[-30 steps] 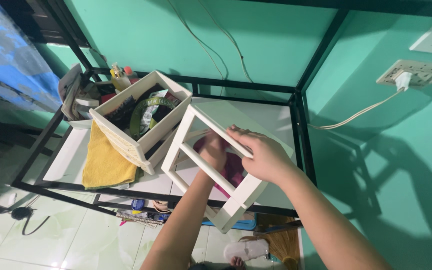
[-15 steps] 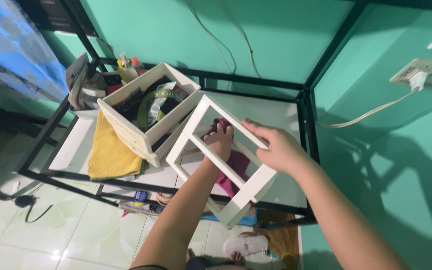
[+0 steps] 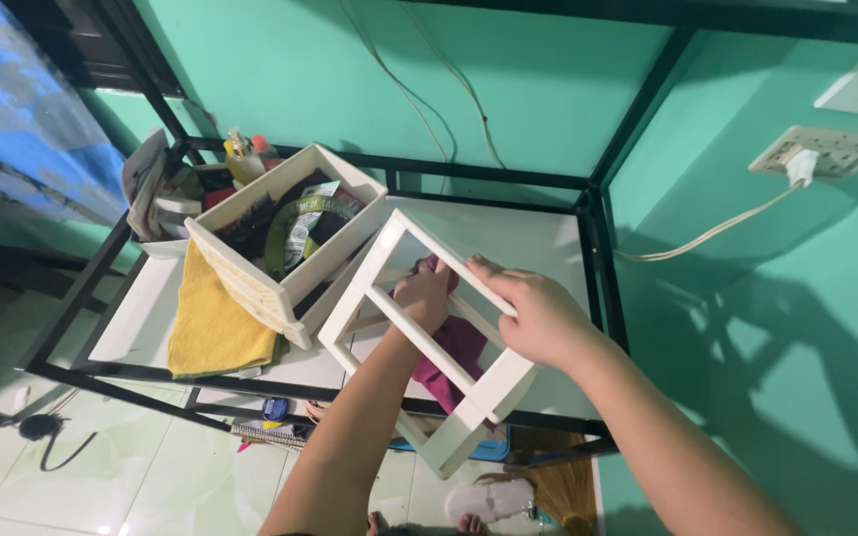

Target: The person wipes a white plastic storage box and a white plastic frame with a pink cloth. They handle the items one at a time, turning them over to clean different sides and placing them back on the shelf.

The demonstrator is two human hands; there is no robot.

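A white open-frame organizer [image 3: 369,273] stands tilted on the white shelf [image 3: 538,243] of a black metal rack. My right hand [image 3: 538,316] grips its upper front bar. My left hand [image 3: 424,295] reaches inside the frame and presses a magenta cloth [image 3: 454,347] against an inner surface. The cloth hangs down inside the frame, partly hidden by the bars.
A white box [image 3: 250,273] full of items leans at the left, beside a yellow towel [image 3: 206,323]. Bottles [image 3: 240,154] stand at the back left. A white cord runs to a wall socket [image 3: 816,151]. Below lie a notebook [image 3: 265,432], a slipper [image 3: 489,498] and a broom [image 3: 558,486].
My left hand with the magenta cloth has moved up and back inside the frame. My right hand keeps its grip on the bar. The view has shifted slightly.
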